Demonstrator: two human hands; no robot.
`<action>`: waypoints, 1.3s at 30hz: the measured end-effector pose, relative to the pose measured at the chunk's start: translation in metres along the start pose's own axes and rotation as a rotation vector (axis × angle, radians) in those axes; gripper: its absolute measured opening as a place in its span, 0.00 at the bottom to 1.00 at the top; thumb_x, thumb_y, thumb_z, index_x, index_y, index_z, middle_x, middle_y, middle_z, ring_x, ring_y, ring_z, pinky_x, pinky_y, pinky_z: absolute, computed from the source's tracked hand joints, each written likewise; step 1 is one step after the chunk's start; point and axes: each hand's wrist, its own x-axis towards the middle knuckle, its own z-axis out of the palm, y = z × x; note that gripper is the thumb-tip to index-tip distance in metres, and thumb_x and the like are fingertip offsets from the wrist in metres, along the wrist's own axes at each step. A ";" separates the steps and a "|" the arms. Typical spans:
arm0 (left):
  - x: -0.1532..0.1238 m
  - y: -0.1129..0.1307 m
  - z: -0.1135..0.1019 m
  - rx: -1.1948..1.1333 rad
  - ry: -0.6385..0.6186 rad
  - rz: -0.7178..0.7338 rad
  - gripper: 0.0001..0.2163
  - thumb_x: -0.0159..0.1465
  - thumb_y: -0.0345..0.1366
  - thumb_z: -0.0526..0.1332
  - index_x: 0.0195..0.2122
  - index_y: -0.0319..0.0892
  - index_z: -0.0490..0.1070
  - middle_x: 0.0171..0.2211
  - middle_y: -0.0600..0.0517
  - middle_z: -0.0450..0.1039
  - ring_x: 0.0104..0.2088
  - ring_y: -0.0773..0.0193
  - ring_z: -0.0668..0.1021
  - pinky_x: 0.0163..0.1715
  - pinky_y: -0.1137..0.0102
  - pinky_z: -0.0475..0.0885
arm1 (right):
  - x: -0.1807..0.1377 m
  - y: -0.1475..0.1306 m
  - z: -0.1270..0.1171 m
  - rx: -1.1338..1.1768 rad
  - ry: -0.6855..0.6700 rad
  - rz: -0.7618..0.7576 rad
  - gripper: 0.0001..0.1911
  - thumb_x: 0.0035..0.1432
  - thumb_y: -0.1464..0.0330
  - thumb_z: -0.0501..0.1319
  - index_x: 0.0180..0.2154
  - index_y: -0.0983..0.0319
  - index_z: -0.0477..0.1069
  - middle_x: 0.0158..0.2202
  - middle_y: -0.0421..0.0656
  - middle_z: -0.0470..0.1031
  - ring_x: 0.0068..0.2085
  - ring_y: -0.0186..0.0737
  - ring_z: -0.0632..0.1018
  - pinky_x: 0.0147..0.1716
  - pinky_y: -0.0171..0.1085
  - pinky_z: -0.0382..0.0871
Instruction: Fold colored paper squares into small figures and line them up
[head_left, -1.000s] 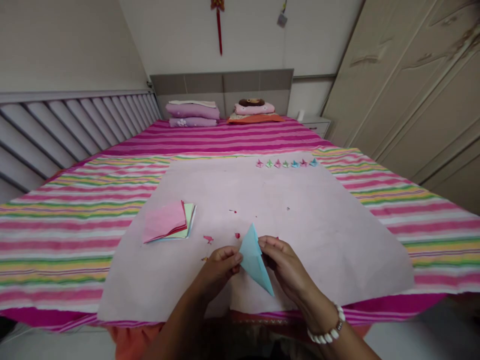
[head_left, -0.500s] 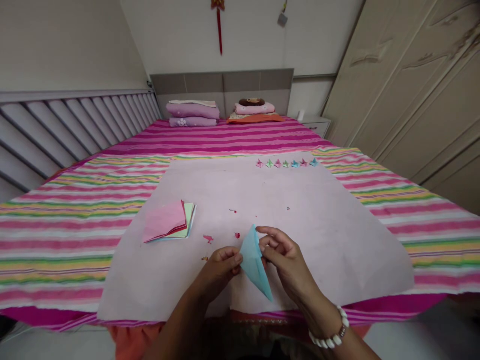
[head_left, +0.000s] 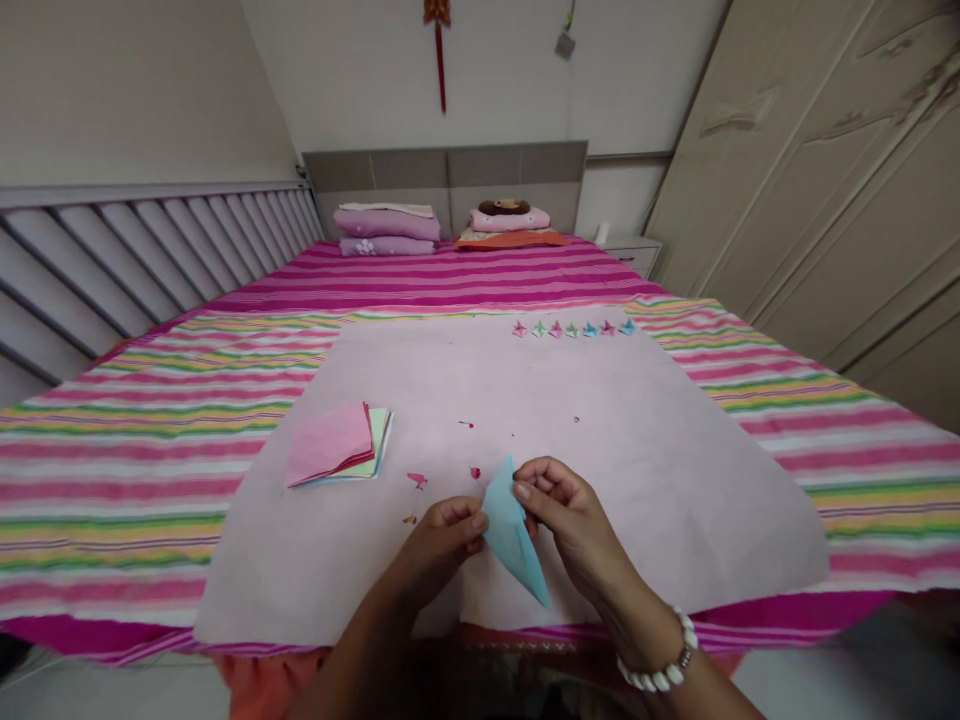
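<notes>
A light blue folded paper [head_left: 512, 535], long and pointed at both ends, is held just above the pale pink sheet [head_left: 645, 470] near the bed's front edge. My left hand [head_left: 441, 540] pinches its left edge with fingers curled. My right hand [head_left: 574, 525], with a white bead bracelet on the wrist, pinches the upper right edge near the top point. A stack of coloured square papers [head_left: 339, 443], pink on top, lies to the left of my hands.
A row of several small folded paper figures [head_left: 571, 328] stands at the sheet's far edge. Small red paper scraps [head_left: 416, 479] lie near my hands. The striped bedspread [head_left: 112, 440] covers the bed; folded bedding [head_left: 386, 228] sits by the headboard. A wardrobe [head_left: 832, 180] stands right.
My right hand's fingers have shifted up along the blue paper's upper edge and closed on it. The paper has tilted slightly; the left hand keeps its grip.
</notes>
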 end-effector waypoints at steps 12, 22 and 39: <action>0.000 0.002 0.002 0.004 0.012 -0.005 0.19 0.45 0.49 0.71 0.19 0.38 0.68 0.16 0.57 0.60 0.22 0.70 0.64 0.26 0.72 0.59 | 0.002 0.002 -0.001 0.031 -0.016 0.034 0.11 0.49 0.63 0.68 0.31 0.61 0.70 0.19 0.34 0.67 0.19 0.29 0.66 0.20 0.30 0.59; 0.001 -0.002 -0.001 -0.031 -0.024 0.004 0.17 0.48 0.47 0.70 0.21 0.38 0.69 0.17 0.58 0.59 0.21 0.71 0.61 0.26 0.73 0.57 | 0.002 0.000 -0.001 0.018 -0.014 0.037 0.10 0.49 0.63 0.67 0.30 0.61 0.70 0.19 0.34 0.66 0.19 0.29 0.66 0.20 0.30 0.58; 0.001 0.001 0.002 0.003 -0.006 -0.002 0.18 0.45 0.49 0.71 0.20 0.38 0.70 0.16 0.58 0.58 0.20 0.71 0.61 0.25 0.72 0.58 | 0.003 -0.001 -0.004 -0.016 -0.031 0.020 0.11 0.49 0.63 0.68 0.29 0.62 0.70 0.19 0.34 0.66 0.19 0.29 0.65 0.20 0.31 0.57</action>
